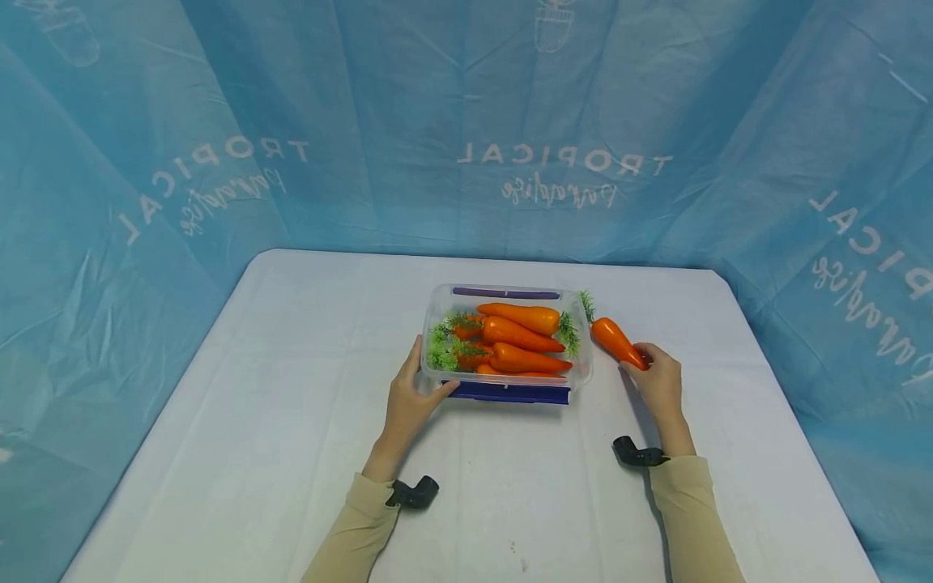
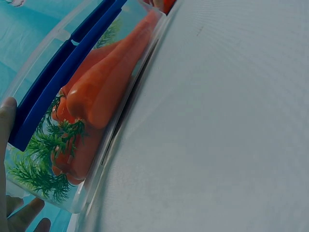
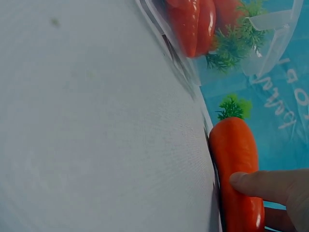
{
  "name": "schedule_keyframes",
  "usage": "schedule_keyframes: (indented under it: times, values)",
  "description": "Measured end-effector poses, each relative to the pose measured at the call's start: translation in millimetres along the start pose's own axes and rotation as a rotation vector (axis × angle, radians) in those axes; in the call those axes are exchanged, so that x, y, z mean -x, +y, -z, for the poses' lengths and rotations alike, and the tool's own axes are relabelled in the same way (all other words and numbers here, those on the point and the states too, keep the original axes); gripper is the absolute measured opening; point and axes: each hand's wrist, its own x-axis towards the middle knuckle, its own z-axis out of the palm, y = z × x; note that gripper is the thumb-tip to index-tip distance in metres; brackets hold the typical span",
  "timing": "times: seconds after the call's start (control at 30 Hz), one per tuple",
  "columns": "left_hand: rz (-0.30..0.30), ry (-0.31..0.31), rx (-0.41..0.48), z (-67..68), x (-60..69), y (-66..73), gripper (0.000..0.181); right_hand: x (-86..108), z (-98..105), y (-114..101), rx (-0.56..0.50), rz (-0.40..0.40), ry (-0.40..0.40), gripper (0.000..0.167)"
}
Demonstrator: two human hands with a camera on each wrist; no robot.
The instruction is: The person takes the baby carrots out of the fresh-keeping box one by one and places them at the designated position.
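Observation:
A clear plastic container (image 1: 583,360) with blue latch flaps (image 1: 506,393) stands on the table, holding several orange carrots (image 1: 525,358) with green tops. At its near left corner, my left hand (image 1: 410,405) holds it, the thumb by the front flap and the fingers along the left side. My right hand (image 1: 659,382) pinches a single carrot (image 1: 614,338) near its tapered tip, just right of the container. That carrot's leafy top points away toward the container's far right corner. In the right wrist view, the thumb presses on the carrot (image 3: 234,145); the other fingers are partly hidden behind it.
A white cloth covers the table (image 1: 510,494). Blue printed sheeting (image 1: 437,202) hangs behind it and along both sides. Each wrist wears a small black camera, such as the left one (image 1: 417,492).

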Motion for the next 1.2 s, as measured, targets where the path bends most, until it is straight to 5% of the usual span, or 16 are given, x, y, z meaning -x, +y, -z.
schedule_keyframes:
  times: [1.2]
  values:
    - [-0.029,-0.004,0.003,0.1,0.1,-0.1,0.097,-7.8,9.2,-21.9,-0.034,0.026,0.052,0.034]
